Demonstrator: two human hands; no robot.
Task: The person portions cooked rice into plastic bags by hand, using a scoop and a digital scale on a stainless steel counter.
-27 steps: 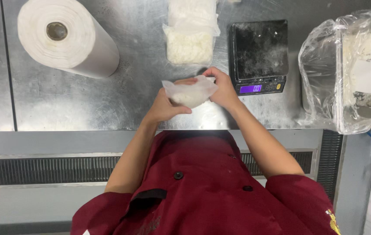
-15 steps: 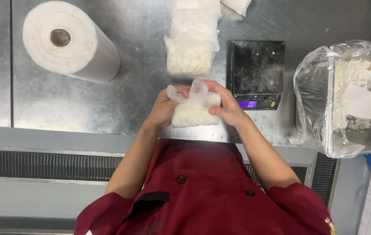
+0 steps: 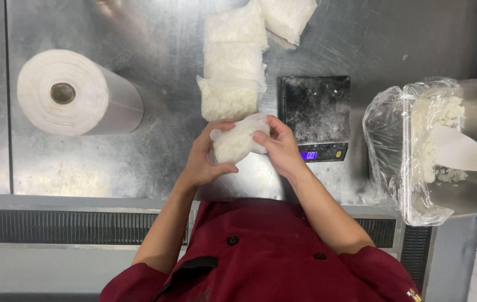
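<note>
the left hand (image 3: 205, 159) and the right hand (image 3: 280, 148) were both curled closed around a small clear plastic bag of white cooked rice (image 3: 238, 140), held just above the scratched steel worktop (image 3: 160, 45), close in front of the person's dark red buttoned jacket (image 3: 260, 251). the bag looked soft and thinly filmed, so a hard squeeze could likely have split it or pushed grains out of its open end; i could not tell whether that end was sealed, since the fingers covered it. it sat near the small black digital scale (image 3: 316, 114), and a slip might have dropped it onto the dusted platform or against the row of filled flat rice bags (image 3: 233, 72) just beyond the hands. the big white roll of plastic film (image 3: 76, 92) lay well apart on the left. the steel tray lined with clear plastic and holding loose rice (image 3: 417, 151) was cut off at the right edge, and the white scoop (image 3: 462, 154) in it too. the farthest bag was clipped by the top edge.
</note>
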